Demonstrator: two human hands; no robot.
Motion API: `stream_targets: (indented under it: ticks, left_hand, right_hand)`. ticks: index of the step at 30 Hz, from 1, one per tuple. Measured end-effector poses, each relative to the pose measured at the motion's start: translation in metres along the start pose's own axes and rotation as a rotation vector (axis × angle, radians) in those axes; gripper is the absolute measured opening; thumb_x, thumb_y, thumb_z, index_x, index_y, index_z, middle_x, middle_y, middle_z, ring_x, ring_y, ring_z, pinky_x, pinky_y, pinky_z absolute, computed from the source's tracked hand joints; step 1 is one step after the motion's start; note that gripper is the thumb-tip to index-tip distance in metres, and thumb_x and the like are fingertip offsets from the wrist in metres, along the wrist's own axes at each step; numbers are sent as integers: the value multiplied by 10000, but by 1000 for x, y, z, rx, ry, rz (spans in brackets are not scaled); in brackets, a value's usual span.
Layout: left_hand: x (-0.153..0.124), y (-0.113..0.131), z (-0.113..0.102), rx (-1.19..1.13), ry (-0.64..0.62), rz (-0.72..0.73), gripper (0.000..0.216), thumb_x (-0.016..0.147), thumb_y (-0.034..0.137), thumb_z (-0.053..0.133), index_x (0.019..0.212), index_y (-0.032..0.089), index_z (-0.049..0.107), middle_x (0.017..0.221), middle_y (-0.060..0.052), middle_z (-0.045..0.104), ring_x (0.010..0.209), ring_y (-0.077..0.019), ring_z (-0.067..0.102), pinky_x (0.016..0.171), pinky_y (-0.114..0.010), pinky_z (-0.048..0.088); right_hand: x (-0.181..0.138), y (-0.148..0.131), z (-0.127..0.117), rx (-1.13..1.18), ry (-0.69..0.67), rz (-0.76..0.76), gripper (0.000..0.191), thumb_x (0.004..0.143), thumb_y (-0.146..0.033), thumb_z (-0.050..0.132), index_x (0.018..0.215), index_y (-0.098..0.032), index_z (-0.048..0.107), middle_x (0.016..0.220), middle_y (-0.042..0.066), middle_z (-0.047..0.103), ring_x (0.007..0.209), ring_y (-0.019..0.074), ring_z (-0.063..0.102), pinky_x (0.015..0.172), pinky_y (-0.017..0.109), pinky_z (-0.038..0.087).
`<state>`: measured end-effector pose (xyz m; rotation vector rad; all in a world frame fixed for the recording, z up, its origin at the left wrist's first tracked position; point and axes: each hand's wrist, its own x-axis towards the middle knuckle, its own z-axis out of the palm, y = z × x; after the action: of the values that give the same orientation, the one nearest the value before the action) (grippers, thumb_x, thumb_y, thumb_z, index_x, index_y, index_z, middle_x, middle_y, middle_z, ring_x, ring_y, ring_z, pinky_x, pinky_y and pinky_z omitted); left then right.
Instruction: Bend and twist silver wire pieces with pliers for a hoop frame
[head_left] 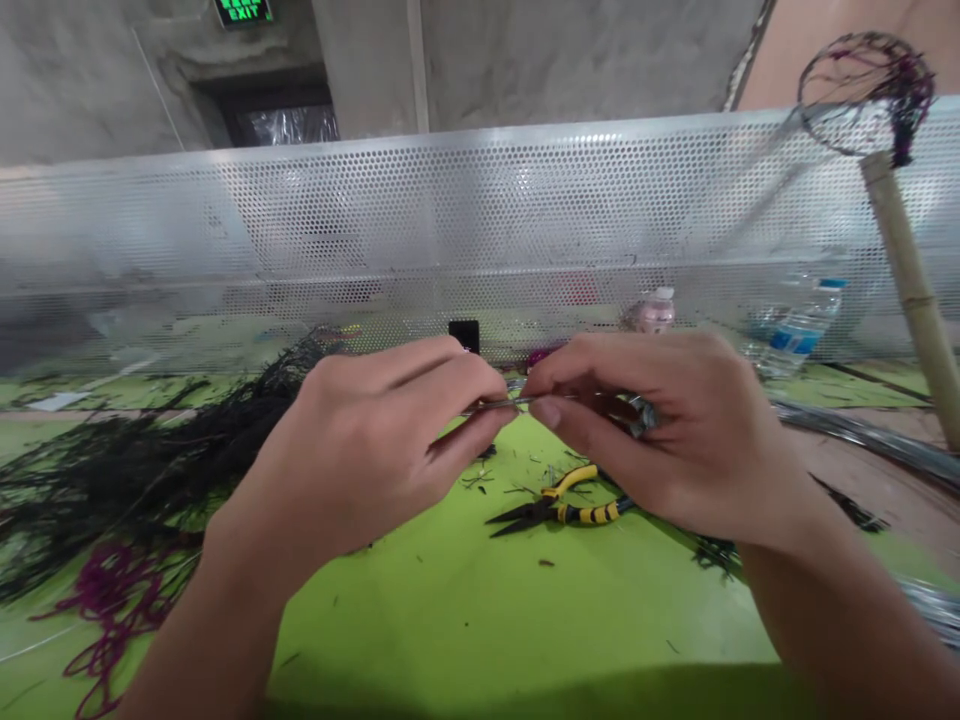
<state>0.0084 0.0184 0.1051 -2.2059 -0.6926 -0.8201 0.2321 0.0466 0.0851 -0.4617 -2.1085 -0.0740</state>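
Observation:
My left hand (382, 450) and my right hand (660, 430) meet above a green table (465, 610). Both pinch a thin metal wire (517, 403) that runs between their fingertips. The right hand also closes round a small coil of the same wire (641, 412) in its palm. Yellow-and-black pliers (559, 505) lie on the table just below the hands, jaws pointing left.
A pile of black feathery strands (142, 470) and magenta strands (112, 600) lies at the left. A perforated metal screen (480, 220) stands along the back. A bamboo pole (911, 290) topped by a wire hoop stands at the right, near a water bottle (795, 325) and long wires (862, 435).

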Motion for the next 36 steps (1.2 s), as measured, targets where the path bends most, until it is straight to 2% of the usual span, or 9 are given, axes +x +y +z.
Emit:
stream_targets:
  ticks: [5,8,11,14,19,26,29,32,36]
  left_hand:
    - [-2,2,4,86,15,62,102,984,218,644,888,186,655,796,5,711,646,-120,621,514,-295,429]
    - [-1,2,5,46,-4,-3,89,971,217,654,884,201,645,750,13,701,616,-120,627,505,-278,434]
    - [2,1,3,-208,-82,-240,138,927,258,710,805,215,660,586,63,638,469,-85,569,423,-228,413]
    - [4,-2,-4,-585,-248,-439,79,926,250,697,863,226,738,652,61,718,495,-76,636,409,-158,470]
    - [2,-3,-14,-880,-262,-504,141,963,204,649,1041,233,763,768,37,784,650,-123,749,521,-167,597]
    - [2,0,-16,-931,-227,-536,164,945,133,662,1028,222,772,727,44,780,592,-126,746,445,-144,564]
    - [2,1,-16,-956,-199,-574,149,919,104,687,978,213,768,693,53,771,589,-106,744,490,-108,572]
    - [4,4,-17,-979,-213,-615,122,879,105,720,903,216,763,703,63,777,614,-88,748,544,-74,568]
    - [8,9,-19,-865,-267,-685,52,853,213,774,872,259,789,689,79,766,616,-87,733,530,-79,535]
  right_hand:
    - [-1,-1,0,-73,2,-73,97,954,-130,631,885,-191,663,717,-47,644,555,68,523,515,248,392]
    - [-2,1,3,-112,44,-112,111,957,-121,620,900,-204,668,755,-27,680,584,90,560,519,268,423]
    - [-3,5,6,-233,135,-237,133,940,-95,644,947,-223,681,789,-13,722,646,119,640,529,282,476]
    - [-1,9,9,-358,229,-434,182,905,-47,674,950,-223,691,758,-13,740,630,128,669,532,287,522]
    - [3,9,8,-492,307,-623,122,889,-53,715,895,-172,740,771,43,787,600,151,713,500,294,547]
    - [2,11,11,-392,288,-604,124,894,-68,717,893,-190,741,807,51,799,687,158,747,585,270,613]
    - [2,13,8,-258,256,-450,167,873,-36,689,939,-185,725,836,35,792,720,146,743,618,258,599]
    - [1,9,-3,-120,72,-238,195,882,-48,620,996,-179,708,901,37,782,806,160,739,663,282,577]
    - [0,3,-16,47,-116,-128,177,897,-95,581,1001,-179,697,843,15,752,680,129,648,613,277,503]
